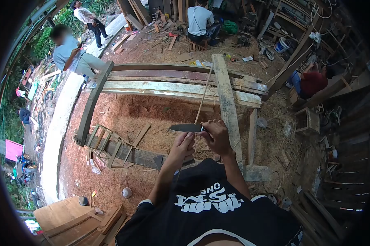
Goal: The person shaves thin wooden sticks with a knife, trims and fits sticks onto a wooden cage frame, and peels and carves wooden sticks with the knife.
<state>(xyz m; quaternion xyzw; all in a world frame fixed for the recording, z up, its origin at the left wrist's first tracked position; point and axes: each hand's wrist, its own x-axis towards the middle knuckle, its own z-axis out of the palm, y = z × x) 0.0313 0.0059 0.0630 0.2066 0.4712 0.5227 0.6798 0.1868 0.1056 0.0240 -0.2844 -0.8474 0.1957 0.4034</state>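
Observation:
My right hand (215, 133) is closed on the handle of a knife (181, 128), whose broad dark blade points left. A long thin wooden strip (204, 92) runs from near the upright plank down to my hands, passing the blade. Just below the blade, my left hand (183, 146) is closed around the strip's lower part. The blade lies across the strip close to my left fingers; whether its edge touches the strip, I cannot make out. My fingers hide part of the handle and strip.
Ahead lie long beams (160, 85) in a timber frame, with a pale plank (226, 96) across them. A small slatted wooden frame (107, 145) rests at left. Shavings cover the ground (127, 115). Several people are around, one seated (200, 21) at the back.

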